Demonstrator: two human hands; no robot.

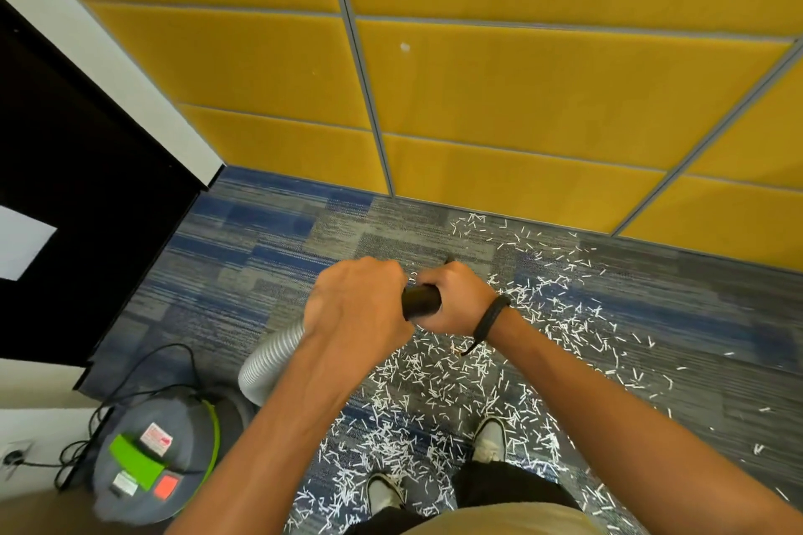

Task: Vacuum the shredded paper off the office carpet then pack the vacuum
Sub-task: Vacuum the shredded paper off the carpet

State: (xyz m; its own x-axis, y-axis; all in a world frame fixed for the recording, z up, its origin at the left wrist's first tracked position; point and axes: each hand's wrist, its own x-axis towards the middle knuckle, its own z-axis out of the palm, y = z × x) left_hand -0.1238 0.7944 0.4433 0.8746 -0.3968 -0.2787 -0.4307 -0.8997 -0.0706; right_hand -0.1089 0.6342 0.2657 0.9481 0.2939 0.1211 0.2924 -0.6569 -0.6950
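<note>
White shredded paper (pixel 469 378) lies scattered over the blue-grey carpet (pixel 260 256), thickest around my feet and out toward the yellow wall. A grey canister vacuum (pixel 152 452) with a green handle stands at the lower left. Its ribbed grey hose (pixel 271 363) rises to my hands. My left hand (pixel 356 304) grips the upper end of the hose. My right hand (pixel 456 300) grips a black tube (pixel 420 301) that joins the hose. The far end of the tube is hidden behind my hands.
A yellow panelled wall (pixel 499 100) closes off the far side. A dark door (pixel 78 187) stands at the left. The vacuum's black cord (pixel 143 365) loops on the floor to a wall socket (pixel 13 454). My shoes (pixel 384 491) stand among the shreds.
</note>
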